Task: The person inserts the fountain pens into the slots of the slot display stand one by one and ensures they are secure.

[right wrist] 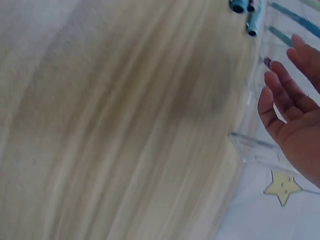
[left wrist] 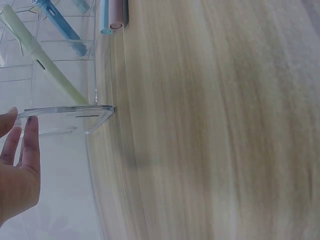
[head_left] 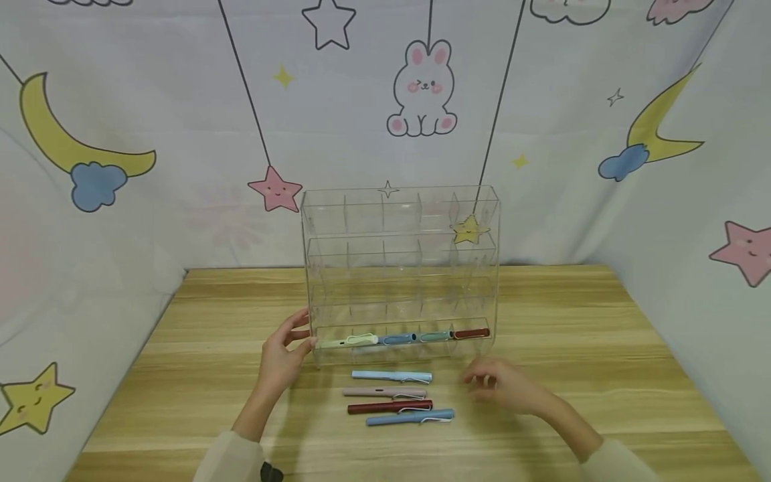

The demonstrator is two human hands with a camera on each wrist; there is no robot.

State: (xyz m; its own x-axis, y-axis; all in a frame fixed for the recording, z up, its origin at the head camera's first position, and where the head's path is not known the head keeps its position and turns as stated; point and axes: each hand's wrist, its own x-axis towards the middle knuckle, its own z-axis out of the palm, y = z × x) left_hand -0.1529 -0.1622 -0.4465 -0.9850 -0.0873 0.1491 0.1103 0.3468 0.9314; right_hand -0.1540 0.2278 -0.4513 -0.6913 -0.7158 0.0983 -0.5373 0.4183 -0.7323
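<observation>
Grips a clear acrylic tiered rack (head_left: 402,253) by its left side panel (left wrist: 65,110) with the left hand (head_left: 283,351), pinching low down between thumb and fingers. Holds the right hand (head_left: 504,386) released, with fingers loosely bent, in front of the rack's lower right corner and apart from it. Shows along the rack's bottom tier, left to right, a pale yellow-green pen (head_left: 363,339), a medium-blue pen (head_left: 397,339), a muted teal-green pen (head_left: 435,336) and a dark red pen (head_left: 472,333). Features in front of the rack, from nearest to farthest, a light blue pen (head_left: 388,375), a pale pink pen (head_left: 382,392), a maroon pen (head_left: 385,407) and a slate-blue pen (head_left: 406,418), lying roughly parallel. Includes a light wood-grain tabletop (head_left: 560,321) beneath the rack and a white cloth backdrop (head_left: 355,140) behind it, printed with moons, stars and a rabbit.
</observation>
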